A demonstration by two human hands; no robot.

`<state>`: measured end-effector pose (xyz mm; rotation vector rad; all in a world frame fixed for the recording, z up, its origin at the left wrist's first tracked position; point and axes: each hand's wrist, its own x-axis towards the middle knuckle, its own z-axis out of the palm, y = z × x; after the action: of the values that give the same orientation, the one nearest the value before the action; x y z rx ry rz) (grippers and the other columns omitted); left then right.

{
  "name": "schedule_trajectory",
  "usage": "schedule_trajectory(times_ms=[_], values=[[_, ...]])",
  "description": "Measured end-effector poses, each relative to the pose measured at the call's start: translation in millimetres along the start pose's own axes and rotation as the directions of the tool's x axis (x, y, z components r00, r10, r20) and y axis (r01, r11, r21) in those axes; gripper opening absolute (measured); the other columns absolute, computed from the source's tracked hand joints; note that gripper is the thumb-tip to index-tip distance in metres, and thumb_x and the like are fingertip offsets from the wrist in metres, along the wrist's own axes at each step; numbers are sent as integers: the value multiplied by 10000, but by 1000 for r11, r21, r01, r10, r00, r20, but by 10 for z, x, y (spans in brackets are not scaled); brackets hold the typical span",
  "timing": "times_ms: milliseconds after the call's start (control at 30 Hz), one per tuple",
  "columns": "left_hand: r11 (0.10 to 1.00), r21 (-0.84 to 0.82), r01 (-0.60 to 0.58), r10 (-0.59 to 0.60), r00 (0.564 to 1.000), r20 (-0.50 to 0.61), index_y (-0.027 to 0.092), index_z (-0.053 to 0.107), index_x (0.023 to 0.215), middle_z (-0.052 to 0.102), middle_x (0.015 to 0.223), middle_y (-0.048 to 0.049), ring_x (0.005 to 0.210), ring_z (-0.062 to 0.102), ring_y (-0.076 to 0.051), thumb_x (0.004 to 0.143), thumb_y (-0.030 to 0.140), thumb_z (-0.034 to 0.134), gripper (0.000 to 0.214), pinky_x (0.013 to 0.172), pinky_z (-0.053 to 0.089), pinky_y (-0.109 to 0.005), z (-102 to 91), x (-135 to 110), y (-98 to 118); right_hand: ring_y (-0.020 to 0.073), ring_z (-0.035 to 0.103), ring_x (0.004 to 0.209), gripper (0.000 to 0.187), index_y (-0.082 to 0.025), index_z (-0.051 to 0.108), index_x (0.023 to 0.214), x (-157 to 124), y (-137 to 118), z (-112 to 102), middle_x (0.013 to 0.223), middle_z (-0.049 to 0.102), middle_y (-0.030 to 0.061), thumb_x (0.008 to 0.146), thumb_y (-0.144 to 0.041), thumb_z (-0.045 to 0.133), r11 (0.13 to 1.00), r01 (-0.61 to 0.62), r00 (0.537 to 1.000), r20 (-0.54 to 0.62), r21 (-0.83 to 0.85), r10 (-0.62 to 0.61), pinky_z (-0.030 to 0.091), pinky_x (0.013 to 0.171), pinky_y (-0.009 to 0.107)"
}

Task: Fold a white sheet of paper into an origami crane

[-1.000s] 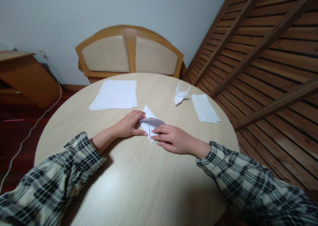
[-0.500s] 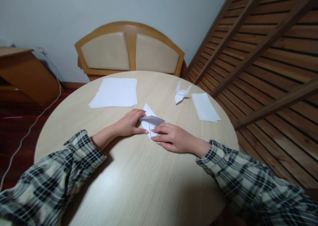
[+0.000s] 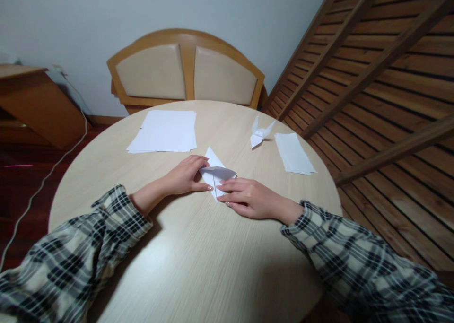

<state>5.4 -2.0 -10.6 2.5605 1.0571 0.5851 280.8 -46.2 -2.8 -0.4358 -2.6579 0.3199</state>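
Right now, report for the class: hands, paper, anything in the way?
Left hand, right hand both on folded paper. Flap raised. Paper crane apart, not blocking.

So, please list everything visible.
folded paper: 1, white, centre
paper figure: 1, white, right
larger paper stack: 1, white, left
smaller paper stack: 1, white, right
table: 1, beige, centre
backrest: 1, tan, rear
cabinet: 1, brown, left
cable: 1, white, left
strip: 1, pink, left
panelling: 1, brown, right
wall: 1, bluish, rear
floor: 1, reddish, left
sleeves: 2, black-cream, forearms
left hand: 1, bare, touching folded paper
right hand: 1, bare, touching folded paper
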Motion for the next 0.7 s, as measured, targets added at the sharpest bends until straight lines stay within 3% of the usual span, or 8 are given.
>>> schedule_trajectory(times_ms=[700], values=[[997, -35, 70, -69, 997, 36, 173, 556, 1167, 595, 1256, -170, 1210, 533, -355, 775, 601, 707, 600, 1037, 447, -525, -27, 32, 105, 230, 591, 1296, 287, -163, 713, 1191, 5, -17, -19, 1320, 676, 139, 955, -161, 550, 997, 41, 999, 30, -61, -40, 507, 1096, 430]])
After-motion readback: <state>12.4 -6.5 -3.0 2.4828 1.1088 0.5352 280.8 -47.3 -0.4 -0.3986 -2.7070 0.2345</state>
